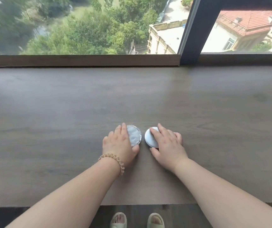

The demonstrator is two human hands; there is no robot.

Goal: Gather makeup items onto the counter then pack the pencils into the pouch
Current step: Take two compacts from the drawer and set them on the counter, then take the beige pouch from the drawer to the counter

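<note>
Resting on counter [49, 99]: left hand [119, 143] grasping left compact [134, 135]; right hand [168, 144] grasping right compact [151, 137].

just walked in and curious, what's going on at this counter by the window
A person stands at a wooden counter under a window, with one hand on each of two round silver compacts. The left hand rests on the left compact and the right hand on the right compact. Both compacts sit flat on the counter, side by side with a small gap between them. No pencils or pouch are in view, so this looks like the gathering stage.
</note>
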